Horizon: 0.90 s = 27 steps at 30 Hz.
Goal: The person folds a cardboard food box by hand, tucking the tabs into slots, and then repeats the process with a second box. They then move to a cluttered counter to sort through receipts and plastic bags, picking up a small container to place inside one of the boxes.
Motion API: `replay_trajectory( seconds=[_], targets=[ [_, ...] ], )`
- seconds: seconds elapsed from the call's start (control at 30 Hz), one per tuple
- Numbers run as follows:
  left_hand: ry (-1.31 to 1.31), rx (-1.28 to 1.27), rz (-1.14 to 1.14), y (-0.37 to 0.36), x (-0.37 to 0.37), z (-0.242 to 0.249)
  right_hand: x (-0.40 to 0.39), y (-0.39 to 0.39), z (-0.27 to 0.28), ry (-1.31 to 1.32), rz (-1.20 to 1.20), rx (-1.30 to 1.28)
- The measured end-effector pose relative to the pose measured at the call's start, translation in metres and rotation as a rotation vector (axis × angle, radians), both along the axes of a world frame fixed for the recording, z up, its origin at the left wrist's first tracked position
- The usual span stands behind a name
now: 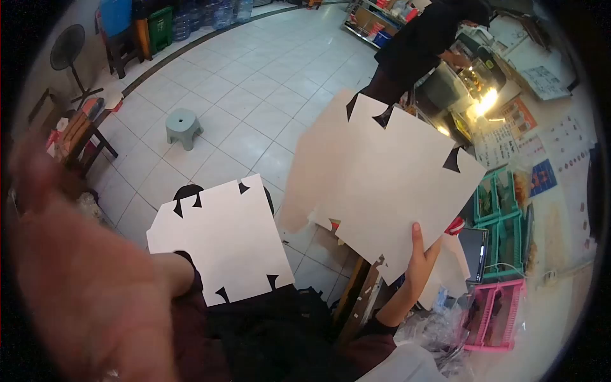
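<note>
Close to the camera at the left, my left hand (95, 280) is large and blurred, with a finger stretched upward and nothing visible in it. My right hand (421, 267) grips a flat white cut cardboard sheet (407, 172) by its lower edge, thumb on the near face. That sheet is raised and tilted, with curved notches along its edges. A paler brownish panel (318, 159) shows behind its left side; whether it is joined cannot be made out. A second notched white cardboard sheet (229, 242) lies across my lap, partly behind my left wrist.
A grey stool (183, 127) stands on the tiled floor (254, 83). At the right are green baskets (499, 223), a pink basket (496, 315), a dark screen (474, 254) and clear plastic bags (433, 334). A person in dark clothes (414, 51) works by a bright lamp.
</note>
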<state>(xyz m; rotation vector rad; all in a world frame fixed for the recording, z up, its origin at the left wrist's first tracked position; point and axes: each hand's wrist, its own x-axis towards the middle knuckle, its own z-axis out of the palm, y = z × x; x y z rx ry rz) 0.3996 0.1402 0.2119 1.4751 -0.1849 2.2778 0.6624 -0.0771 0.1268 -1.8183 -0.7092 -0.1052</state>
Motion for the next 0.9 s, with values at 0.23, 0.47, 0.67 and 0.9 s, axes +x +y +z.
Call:
replay_trajectory(
  seconds=[0.23,0.47,0.67,0.9],
  targets=[
    [-0.230,0.216,0.002,-0.012,-0.007,0.015,-0.007,0.003,0.001,0.050,-0.014,-0.038],
    [-0.296,0.124,0.079,-0.011,0.000,0.012,-0.001,-0.012,-0.006,0.188,-0.005,-0.074],
    [0.434,-0.726,0.079,0.031,0.052,-0.093,0.006,-0.013,0.005,0.386,0.042,0.225],
    [0.750,-1.107,-1.309,-0.012,0.112,-0.182,-0.004,0.012,-0.027,0.273,0.172,-0.021]
  ],
)
